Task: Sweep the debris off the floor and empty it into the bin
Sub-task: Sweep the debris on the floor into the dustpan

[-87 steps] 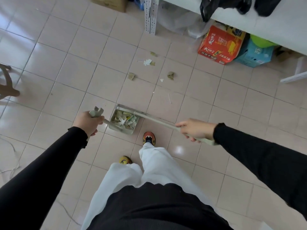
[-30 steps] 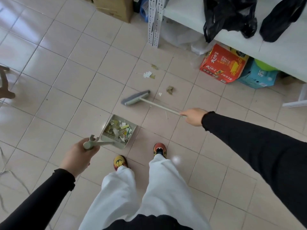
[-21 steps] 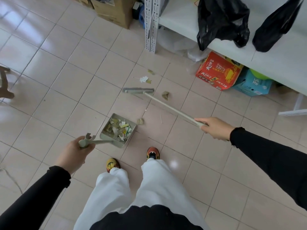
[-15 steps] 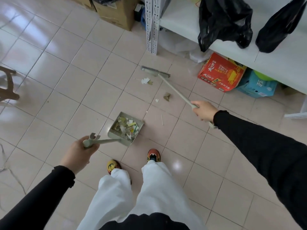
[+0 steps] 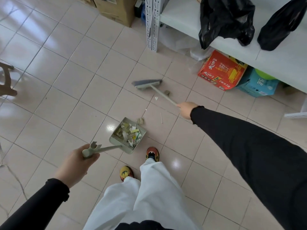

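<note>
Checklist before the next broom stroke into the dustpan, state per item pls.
1. Right hand grips the broom handle: ok.
2. Left hand grips the dustpan handle: ok.
3. Dustpan's open mouth faces the broom head: ok.
4. Broom head lies beyond the loose scraps: ok.
5. Sweeping done: not ok; the crumpled scrap and thin stick lie outside the dustpan.
6. Bin within reach: cannot tell, none in view.
</note>
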The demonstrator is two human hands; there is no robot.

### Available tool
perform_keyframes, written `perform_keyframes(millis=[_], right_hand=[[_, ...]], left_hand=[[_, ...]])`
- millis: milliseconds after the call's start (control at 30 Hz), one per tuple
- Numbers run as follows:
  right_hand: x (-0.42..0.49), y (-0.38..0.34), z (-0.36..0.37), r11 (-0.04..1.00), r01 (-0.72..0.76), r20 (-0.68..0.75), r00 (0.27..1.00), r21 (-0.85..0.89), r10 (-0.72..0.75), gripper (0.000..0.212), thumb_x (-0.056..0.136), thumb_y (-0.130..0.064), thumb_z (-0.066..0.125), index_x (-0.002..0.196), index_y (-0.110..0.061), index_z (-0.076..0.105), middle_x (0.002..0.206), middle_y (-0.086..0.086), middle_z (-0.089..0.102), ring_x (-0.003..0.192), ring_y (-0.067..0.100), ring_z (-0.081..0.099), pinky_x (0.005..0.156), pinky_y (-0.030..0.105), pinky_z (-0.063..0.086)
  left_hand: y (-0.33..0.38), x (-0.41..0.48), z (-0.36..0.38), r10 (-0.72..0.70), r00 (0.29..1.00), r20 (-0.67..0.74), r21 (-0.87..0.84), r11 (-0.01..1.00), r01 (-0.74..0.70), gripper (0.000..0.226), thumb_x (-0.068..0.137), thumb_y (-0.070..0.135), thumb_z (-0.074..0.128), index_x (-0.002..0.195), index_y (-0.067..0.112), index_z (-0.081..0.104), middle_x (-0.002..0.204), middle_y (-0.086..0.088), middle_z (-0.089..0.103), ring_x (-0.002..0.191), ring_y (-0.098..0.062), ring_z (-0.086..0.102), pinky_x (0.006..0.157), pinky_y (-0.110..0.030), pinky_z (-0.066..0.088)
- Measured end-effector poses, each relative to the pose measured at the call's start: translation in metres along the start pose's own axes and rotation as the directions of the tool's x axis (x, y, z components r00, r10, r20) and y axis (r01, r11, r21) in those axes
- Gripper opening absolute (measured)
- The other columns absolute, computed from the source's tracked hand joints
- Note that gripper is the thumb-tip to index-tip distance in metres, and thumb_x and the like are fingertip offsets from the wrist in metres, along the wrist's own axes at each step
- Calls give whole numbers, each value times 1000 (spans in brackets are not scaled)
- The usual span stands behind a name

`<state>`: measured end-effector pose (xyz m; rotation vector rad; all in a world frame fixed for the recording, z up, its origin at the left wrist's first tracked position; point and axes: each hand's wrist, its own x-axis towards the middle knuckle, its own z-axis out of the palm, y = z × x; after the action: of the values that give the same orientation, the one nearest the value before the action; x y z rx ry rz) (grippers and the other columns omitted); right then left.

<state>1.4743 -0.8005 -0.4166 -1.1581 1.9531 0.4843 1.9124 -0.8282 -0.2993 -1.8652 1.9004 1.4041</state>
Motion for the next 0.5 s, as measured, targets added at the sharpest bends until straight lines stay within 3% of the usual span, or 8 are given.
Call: perform_keyframes(millis=[133,267,333,400,500], right_hand=[[-56,34,8,976,32,12,999,-214,-30,55,98,-10,35,149,-30,41,108,4,63,75,21,56,60,29,46],[-113,62,26,972,24,-21,999,-235,-29,53,101,-18,34,149,-38,38,109,4,64,85,24,63,70,34,54],[-147,70,47,992,-6,-14,1000,-127,4,51,101,-24,37,148,-43,38,113,5,66,86,24,63,71,33,52],[-185,63,70,997,-37,-22,999,62,38,49,101,-26,39,147,-43,40,110,0,64,74,18,60,59,28,46],[-218,29,106,913,-84,-27,994,399,103,48,100,-21,42,146,-36,45,95,-3,57,53,11,48,45,20,36]], left_hand=[[-23,-5,-3,-3,999,38,-23,1000,4,18,91,17,67,79,30,65,43,12,42,38,-10,36,46,-24,38],[-45,-9,-4,17,998,57,-31,999,-15,11,91,15,67,88,26,67,42,12,43,38,-12,38,47,-26,37],[-55,-10,-4,29,998,59,-32,999,-27,7,91,15,66,88,21,66,42,12,44,41,-15,39,49,-27,37],[-64,-10,-4,33,998,62,-26,999,-31,4,91,15,65,89,19,66,42,13,44,43,-16,39,50,-28,38],[-71,-8,-1,34,997,72,-39,999,-32,11,86,21,66,93,13,66,44,11,46,39,-15,39,50,-28,39]])
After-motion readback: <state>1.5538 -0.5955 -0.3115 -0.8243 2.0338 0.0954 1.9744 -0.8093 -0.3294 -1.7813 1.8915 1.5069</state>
